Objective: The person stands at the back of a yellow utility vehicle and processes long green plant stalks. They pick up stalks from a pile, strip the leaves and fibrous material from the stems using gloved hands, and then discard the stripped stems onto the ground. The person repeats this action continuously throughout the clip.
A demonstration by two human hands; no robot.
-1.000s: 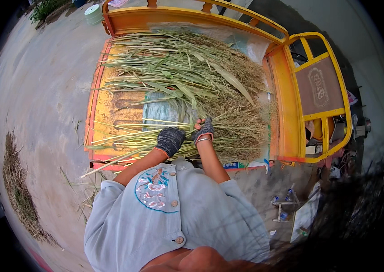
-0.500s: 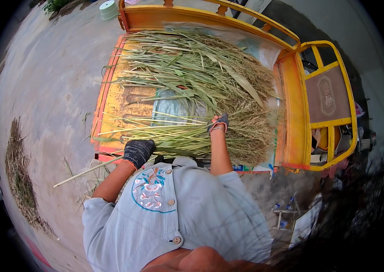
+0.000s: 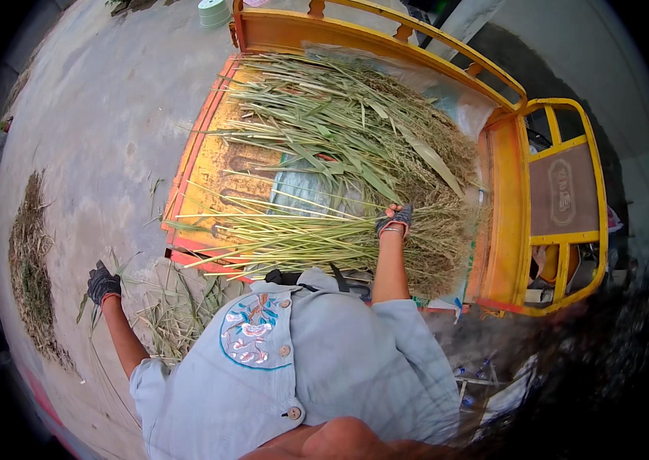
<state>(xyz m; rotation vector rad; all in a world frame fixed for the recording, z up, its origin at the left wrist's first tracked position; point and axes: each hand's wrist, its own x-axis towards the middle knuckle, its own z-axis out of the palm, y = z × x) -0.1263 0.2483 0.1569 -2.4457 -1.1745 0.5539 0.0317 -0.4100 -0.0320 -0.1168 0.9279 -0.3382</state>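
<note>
Bare concrete ground [image 3: 102, 130] lies under you, outdoors, with an orange cart [image 3: 504, 192] parked just ahead and a grey wall beyond it. The cart bed is heaped with long green stalks [image 3: 340, 130], their grain heads lying toward the cab end at your right and their cut ends toward the open ground at your left. A pale sack shows through a gap in the middle of the heap.

Your right hand [image 3: 394, 221], in a dark glove, rests on the near bundle [image 3: 294, 238] where the stems meet the bushy heads. The fingers look curled down into the stalks, but you cannot tell from here whether they are closed round a bunch or only pressing on it. Your left hand [image 3: 102, 282], also gloved, is swung out wide over the ground, well apart from the cart. It seems to hold nothing; the fingers are loosely bent, and a few thin blades lie near it.

Judging by how things lie, most of the load is on the bed already. What is left looks small: loose straw [image 3: 175, 310] scattered at your feet by the cart's near edge, and a darker strip of chaff [image 3: 29, 268] farther off to your left. The near bundle overhangs the bed's edge, not yet pushed in level.
</note>
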